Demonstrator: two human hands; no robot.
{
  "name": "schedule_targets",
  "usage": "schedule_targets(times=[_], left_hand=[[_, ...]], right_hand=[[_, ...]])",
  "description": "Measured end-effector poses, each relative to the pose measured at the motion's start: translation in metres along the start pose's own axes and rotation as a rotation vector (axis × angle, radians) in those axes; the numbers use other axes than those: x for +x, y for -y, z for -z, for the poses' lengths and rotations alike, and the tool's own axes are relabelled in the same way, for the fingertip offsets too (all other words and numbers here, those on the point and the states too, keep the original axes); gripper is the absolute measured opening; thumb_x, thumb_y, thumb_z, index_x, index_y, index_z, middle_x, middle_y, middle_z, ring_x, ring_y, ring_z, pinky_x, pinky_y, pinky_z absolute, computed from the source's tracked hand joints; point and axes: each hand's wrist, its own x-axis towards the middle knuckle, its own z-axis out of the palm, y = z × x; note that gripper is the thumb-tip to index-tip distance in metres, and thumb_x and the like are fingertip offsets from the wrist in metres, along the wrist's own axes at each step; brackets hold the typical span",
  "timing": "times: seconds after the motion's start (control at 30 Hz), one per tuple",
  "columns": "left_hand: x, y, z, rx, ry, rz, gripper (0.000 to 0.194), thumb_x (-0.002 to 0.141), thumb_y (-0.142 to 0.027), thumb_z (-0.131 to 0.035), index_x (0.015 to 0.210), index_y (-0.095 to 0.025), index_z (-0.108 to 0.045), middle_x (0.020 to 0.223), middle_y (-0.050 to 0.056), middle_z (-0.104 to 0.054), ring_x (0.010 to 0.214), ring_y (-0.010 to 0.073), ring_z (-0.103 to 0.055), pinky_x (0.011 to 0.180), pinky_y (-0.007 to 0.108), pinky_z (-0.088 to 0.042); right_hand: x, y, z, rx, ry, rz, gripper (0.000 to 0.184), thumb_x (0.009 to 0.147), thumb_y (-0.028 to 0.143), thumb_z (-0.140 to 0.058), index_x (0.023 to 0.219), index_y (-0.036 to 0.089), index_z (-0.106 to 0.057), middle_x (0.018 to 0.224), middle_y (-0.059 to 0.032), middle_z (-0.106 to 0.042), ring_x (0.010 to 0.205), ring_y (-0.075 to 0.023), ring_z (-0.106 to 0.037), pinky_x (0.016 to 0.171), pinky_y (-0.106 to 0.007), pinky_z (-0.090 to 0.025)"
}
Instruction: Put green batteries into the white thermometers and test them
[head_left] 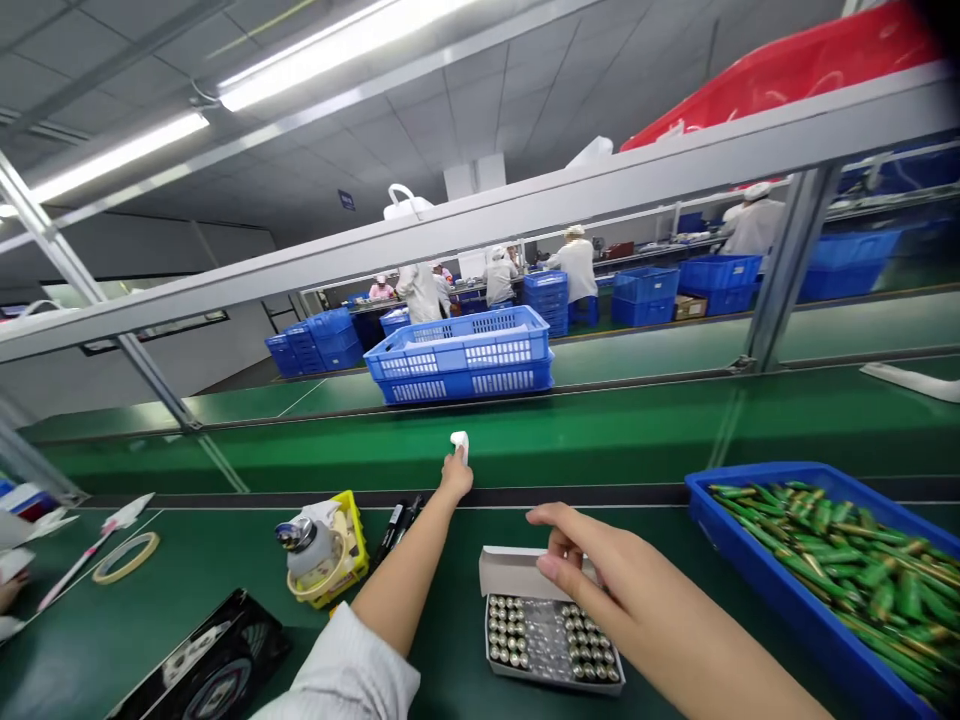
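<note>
My left hand [456, 472] reaches far forward over the green conveyor belt [600, 430] and pinches a small white object [460, 441] at the belt's near edge. My right hand [600, 575] hovers above a small grey cardboard box [551, 630], its fingers curled over the box's raised flap. The box holds rows of metal-capped cylinders, partly under clear film. To the right stands a blue bin [772, 590] full of green cylinders [847, 560].
A yellow holder [352, 540] with a bottle, black markers [397, 525], a tape roll [126, 556] and a black tray [202, 665] lie on the left. A blue crate [465, 355] rides the far belt. Several people in white work behind it. Another person's hand shows at the far left.
</note>
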Motion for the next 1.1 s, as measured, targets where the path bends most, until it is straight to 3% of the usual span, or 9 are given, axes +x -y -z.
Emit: schedule_targets(times=[0.07,0.17,0.37,0.6,0.7,0.83,0.93,1.0,1.1], left_hand=[[-0.01,0.008,0.011,0.149,-0.016,-0.029,0.039,0.089,-0.032,-0.057,0.124,-0.017,-0.051,0.127,0.011,-0.053,0.112,0.0254,-0.054,0.094,0.049,-0.046],[-0.038,0.031,0.033,0.378,-0.064,-0.045,0.037,0.09,-0.033,-0.054,0.124,-0.018,-0.052,0.129,0.01,-0.052,0.12,0.0269,-0.047,0.102,0.053,-0.036],[-0.093,0.095,0.076,0.741,-0.133,0.134,0.042,0.088,-0.018,-0.041,0.127,-0.006,-0.049,0.116,0.025,-0.059,0.112,0.0357,-0.053,0.097,0.055,-0.032],[-0.116,0.133,0.092,0.862,-0.11,-0.02,0.057,0.08,0.001,-0.027,0.13,-0.012,-0.05,0.117,0.018,-0.062,0.113,0.0249,-0.056,0.109,0.044,-0.022],[-0.124,0.139,0.098,0.853,-0.092,-0.056,0.062,0.078,0.005,-0.027,0.134,-0.015,-0.047,0.126,0.016,-0.059,0.116,0.0224,-0.056,0.112,0.045,-0.017],[-0.129,0.134,0.097,0.813,-0.115,-0.048,0.058,0.079,0.002,-0.03,0.133,-0.01,-0.047,0.139,0.02,-0.047,0.131,0.0309,-0.041,0.112,0.057,-0.005],[-0.123,0.121,0.087,0.73,-0.065,-0.115,0.048,0.087,-0.015,-0.038,0.134,-0.015,-0.046,0.144,0.015,-0.042,0.133,0.0293,-0.038,0.112,0.048,-0.021],[-0.114,0.114,0.078,0.668,0.012,-0.174,0.054,0.086,-0.022,-0.046,0.139,-0.02,-0.041,0.148,0.011,-0.038,0.132,0.0261,-0.04,0.107,0.04,-0.033],[-0.097,0.111,0.069,0.62,0.13,-0.253,0.069,0.08,-0.021,-0.056,0.144,-0.028,-0.032,0.155,0.006,-0.023,0.139,0.0255,-0.03,0.109,0.039,-0.031]], right_hand=[[-0.003,-0.001,0.001,-0.029,0.023,0.011,0.043,0.093,0.054,-0.039,0.128,0.033,-0.052,0.119,-0.0055,-0.063,0.108,-0.0273,-0.06,0.085,-0.036,-0.049],[-0.007,0.001,0.002,-0.053,0.087,0.045,0.04,0.092,0.051,-0.041,0.124,0.033,-0.055,0.122,-0.0048,-0.062,0.107,-0.0287,-0.06,0.082,-0.037,-0.051],[-0.008,0.005,0.001,-0.043,0.128,0.114,0.028,0.091,0.041,-0.047,0.112,0.03,-0.062,0.107,-0.004,-0.068,0.091,-0.0262,-0.065,0.071,-0.033,-0.051],[-0.008,0.004,-0.006,-0.101,0.127,0.139,0.035,0.09,0.038,-0.048,0.12,0.027,-0.062,0.116,-0.0084,-0.067,0.089,-0.0294,-0.067,0.07,-0.036,-0.051],[-0.01,0.004,-0.007,-0.096,0.134,0.118,0.037,0.09,0.039,-0.048,0.124,0.029,-0.059,0.118,-0.0071,-0.066,0.093,-0.0299,-0.066,0.073,-0.037,-0.051],[-0.012,0.004,-0.008,-0.091,0.138,0.097,0.033,0.09,0.038,-0.048,0.121,0.033,-0.06,0.116,-0.0047,-0.067,0.094,-0.0295,-0.066,0.077,-0.037,-0.05],[-0.012,0.008,-0.008,-0.093,0.167,0.09,0.033,0.089,0.036,-0.048,0.121,0.033,-0.059,0.116,-0.0048,-0.067,0.098,-0.0302,-0.064,0.078,-0.037,-0.048],[-0.011,0.01,-0.007,-0.082,0.19,0.092,0.031,0.09,0.035,-0.048,0.118,0.032,-0.06,0.113,-0.0049,-0.068,0.096,-0.0295,-0.064,0.077,-0.036,-0.048],[-0.011,0.011,-0.006,-0.061,0.227,0.079,0.029,0.09,0.035,-0.047,0.114,0.031,-0.061,0.111,-0.0053,-0.068,0.095,-0.0283,-0.064,0.076,-0.035,-0.047]])
